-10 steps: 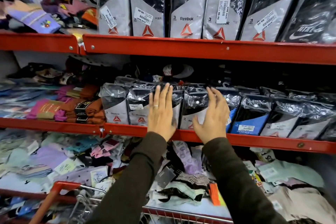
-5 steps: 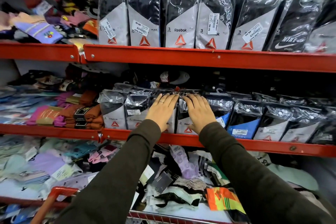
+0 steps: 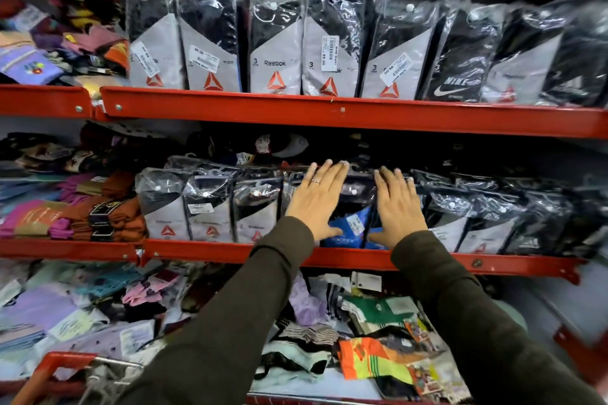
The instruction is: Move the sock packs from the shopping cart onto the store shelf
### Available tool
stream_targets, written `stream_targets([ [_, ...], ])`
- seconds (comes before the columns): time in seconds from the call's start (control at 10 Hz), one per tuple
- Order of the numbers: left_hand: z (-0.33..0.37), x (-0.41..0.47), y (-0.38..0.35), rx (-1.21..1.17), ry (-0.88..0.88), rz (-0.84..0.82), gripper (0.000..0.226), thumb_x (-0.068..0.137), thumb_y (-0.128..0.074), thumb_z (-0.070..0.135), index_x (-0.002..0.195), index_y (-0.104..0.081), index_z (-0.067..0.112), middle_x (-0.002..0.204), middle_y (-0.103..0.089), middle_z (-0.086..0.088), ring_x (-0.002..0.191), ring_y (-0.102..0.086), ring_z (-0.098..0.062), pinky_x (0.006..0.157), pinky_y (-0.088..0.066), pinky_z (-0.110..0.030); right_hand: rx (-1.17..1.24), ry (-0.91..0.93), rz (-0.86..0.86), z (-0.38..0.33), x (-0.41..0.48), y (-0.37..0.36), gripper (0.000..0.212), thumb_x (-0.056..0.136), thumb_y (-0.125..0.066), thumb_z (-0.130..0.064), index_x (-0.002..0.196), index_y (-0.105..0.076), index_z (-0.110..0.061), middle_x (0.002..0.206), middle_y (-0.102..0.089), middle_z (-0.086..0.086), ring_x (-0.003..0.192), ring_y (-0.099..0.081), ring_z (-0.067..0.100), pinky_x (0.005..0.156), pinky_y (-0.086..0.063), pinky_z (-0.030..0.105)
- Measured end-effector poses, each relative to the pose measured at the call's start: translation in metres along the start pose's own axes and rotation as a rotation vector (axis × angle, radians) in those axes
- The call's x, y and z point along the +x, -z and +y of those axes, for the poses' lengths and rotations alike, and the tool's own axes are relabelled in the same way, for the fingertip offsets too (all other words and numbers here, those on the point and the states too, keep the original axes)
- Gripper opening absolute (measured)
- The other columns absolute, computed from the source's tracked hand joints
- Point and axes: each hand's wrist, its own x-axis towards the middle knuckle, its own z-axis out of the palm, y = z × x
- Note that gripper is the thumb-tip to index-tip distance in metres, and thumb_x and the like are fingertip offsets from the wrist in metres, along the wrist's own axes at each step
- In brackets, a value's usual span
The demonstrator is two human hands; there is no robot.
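A row of plastic-wrapped sock packs (image 3: 210, 207) stands upright along the middle red shelf (image 3: 204, 253). My left hand (image 3: 317, 199), with a ring on it, lies flat and spread against the packs near the row's centre. My right hand (image 3: 398, 207) presses flat just to the right of it. Between the two hands shows a pack with a blue card (image 3: 352, 227). Neither hand grips anything. The red rim of the shopping cart (image 3: 52, 368) shows at the bottom left.
The top shelf (image 3: 329, 112) holds more grey-and-black sock packs (image 3: 274, 43). Loose coloured socks (image 3: 371, 362) fill the lowest shelf under my arms. Folded orange and pink socks (image 3: 98, 214) are piled left on the middle shelf.
Both hands have slid right along the middle row and spread apart. The view has shifted right and a little down, and the blue-carded pack now sits between the hands.
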Motion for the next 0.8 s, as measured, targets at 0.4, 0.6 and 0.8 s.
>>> stream_targets([
  [0.4, 0.045, 0.031, -0.012, 0.025, 0.053, -0.091, 0.115, 0.075, -0.085, 0.034, 0.158, -0.01, 0.007, 0.163, -0.021, -0.009, 0.152, -0.021, -0.025, 0.128, -0.008, -0.041, -0.089, 0.061, -0.011, 0.039, 0.002, -0.02, 0.112, 0.068, -0.088, -0.024, 0.153, -0.019, -0.003, 0.152, -0.035, 0.017, 0.144, -0.032, 0.034, 0.124, -0.019, 0.044],
  [0.6, 0.046, 0.031, -0.016, 0.037, 0.048, -0.067, 0.112, 0.075, -0.084, 0.035, 0.157, -0.013, 0.007, 0.162, -0.025, -0.009, 0.151, -0.025, -0.026, 0.128, -0.011, -0.041, -0.11, 0.056, 0.001, 0.039, 0.0, -0.021, 0.113, 0.065, -0.089, -0.025, 0.153, -0.022, -0.003, 0.15, -0.039, 0.017, 0.142, -0.036, 0.034, 0.122, -0.022, 0.043],
  [0.8, 0.048, 0.017, -0.008, 0.022, 0.054, 0.017, 0.104, 0.085, -0.074, 0.037, 0.159, -0.006, 0.01, 0.166, -0.014, -0.008, 0.155, -0.013, -0.026, 0.128, -0.002, -0.043, -0.016, 0.063, 0.1, 0.037, -0.013, -0.008, 0.105, 0.077, -0.08, -0.034, 0.156, -0.016, -0.007, 0.162, -0.023, 0.015, 0.153, -0.014, 0.034, 0.126, -0.009, 0.047],
])
